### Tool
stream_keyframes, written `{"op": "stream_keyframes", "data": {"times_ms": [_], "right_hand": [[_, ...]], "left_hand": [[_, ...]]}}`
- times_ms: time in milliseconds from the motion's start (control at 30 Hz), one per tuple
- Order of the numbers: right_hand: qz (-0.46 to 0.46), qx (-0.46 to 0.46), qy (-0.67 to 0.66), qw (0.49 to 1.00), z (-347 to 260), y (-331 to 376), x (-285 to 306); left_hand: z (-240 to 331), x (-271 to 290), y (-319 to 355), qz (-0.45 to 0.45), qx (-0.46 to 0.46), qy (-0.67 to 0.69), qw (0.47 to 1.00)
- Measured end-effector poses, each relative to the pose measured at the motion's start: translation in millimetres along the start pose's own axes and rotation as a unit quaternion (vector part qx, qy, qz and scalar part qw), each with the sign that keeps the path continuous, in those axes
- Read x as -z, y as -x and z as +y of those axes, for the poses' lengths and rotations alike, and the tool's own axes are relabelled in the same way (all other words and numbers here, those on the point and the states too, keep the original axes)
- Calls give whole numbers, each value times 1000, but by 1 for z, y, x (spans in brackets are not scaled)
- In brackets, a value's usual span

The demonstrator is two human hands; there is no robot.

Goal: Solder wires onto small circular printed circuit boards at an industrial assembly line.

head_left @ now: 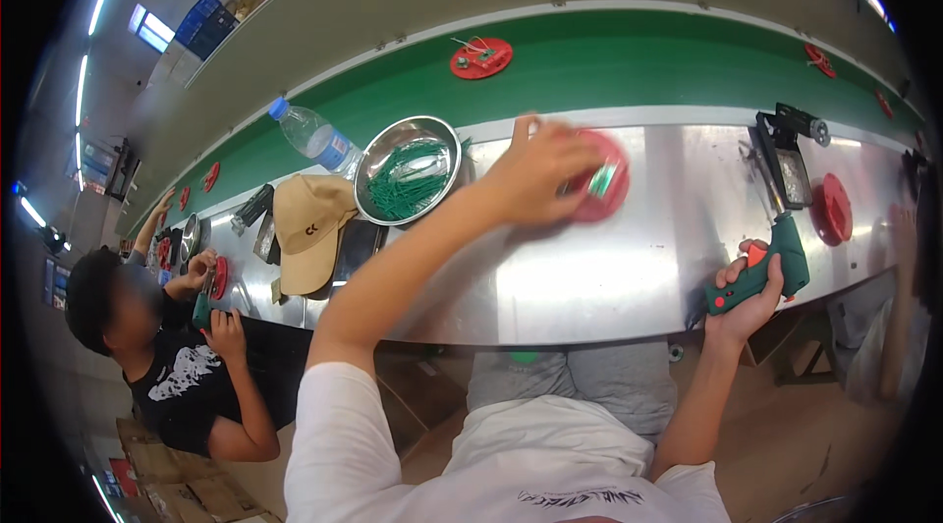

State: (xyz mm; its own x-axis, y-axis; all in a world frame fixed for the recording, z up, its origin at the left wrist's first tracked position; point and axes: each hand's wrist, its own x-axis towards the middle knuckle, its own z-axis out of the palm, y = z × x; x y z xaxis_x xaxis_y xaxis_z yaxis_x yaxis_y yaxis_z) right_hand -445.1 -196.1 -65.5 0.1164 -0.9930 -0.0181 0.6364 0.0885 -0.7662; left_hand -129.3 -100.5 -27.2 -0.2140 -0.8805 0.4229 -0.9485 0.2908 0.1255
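1. Sitting at far left, a co-worker [167,346] in a black printed shirt works at the same steel bench [589,277], hands up near a red disc [219,277] by the bench edge.
2. Next along: a tan cap [309,228] lies on the bench, a clear water bottle [316,138] lies tilted behind it, and a steel bowl [408,169] of green wire ties sits just beside both.
3. Left arm (white sleeve) stretches long from the lower edge, up and to the right across the bench. Left hand [538,174] is palm-down, fingers curled over the near edge of a red plastic disc [601,187] that lies flat on the steel, right of the bowl; a small green part shows at the fingertips. Motion blur here, so the exact grip is unclear.
4. Beyond the bench, the green conveyor belt [638,66] carries another red disc [481,58] with small parts on it.
5. Right forearm rises from the lower edge, wrist bent back. Right hand [748,302] is closed around the handle of a green electric screwdriver [761,273], thumb near its orange trigger, at the bench's near edge.
6. Farther right: a black fixture [786,155], then one more red disc [835,209].
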Motion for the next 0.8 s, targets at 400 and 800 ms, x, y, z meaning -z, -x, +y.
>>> {"op": "stream_keyframes", "data": {"times_ms": [400,800], "right_hand": [[34,-89,13,995,9,6,3],[29,-6,22,999,-6,11,8]], "left_hand": [[-226,-12,-54,-97,267,-281,917],[-294,-33,-42,-113,401,-229,880]]}}
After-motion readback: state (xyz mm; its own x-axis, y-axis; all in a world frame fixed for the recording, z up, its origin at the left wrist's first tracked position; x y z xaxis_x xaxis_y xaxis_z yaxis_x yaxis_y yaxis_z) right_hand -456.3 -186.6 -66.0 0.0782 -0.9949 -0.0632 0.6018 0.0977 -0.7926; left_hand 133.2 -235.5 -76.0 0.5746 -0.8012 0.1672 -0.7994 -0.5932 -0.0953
